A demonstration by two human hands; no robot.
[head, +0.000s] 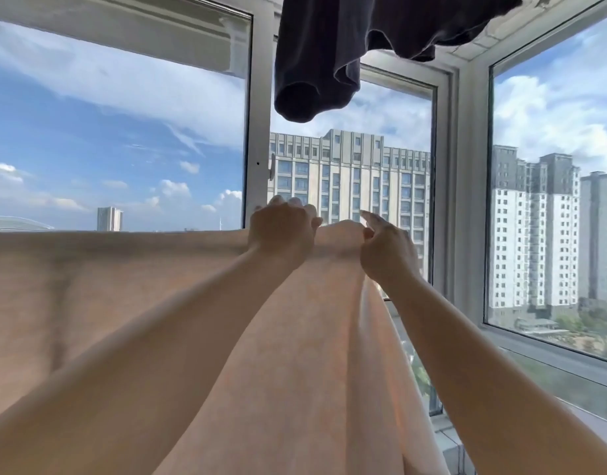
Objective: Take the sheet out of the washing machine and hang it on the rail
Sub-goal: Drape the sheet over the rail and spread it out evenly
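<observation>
My left hand (pixel 281 231) is closed over the top fold of the pale peach cotton sheet (pixel 130 289), and my right hand (pixel 386 246) pinches the bunched part beside it, index finger loose. The sheet already hangs over the rail, which is hidden under it. I should pull the bunch sideways to the right, smoothly, away from the dark navy garment (pixel 336 53) above.

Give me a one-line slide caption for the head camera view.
Left hand grips and right hand pinches the peach sheet's top edge, beneath a dark garment.

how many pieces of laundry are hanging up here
2: a peach sheet draped across the lower view under both hands, and a dark garment hanging at top centre. More may hang out of frame.
</observation>
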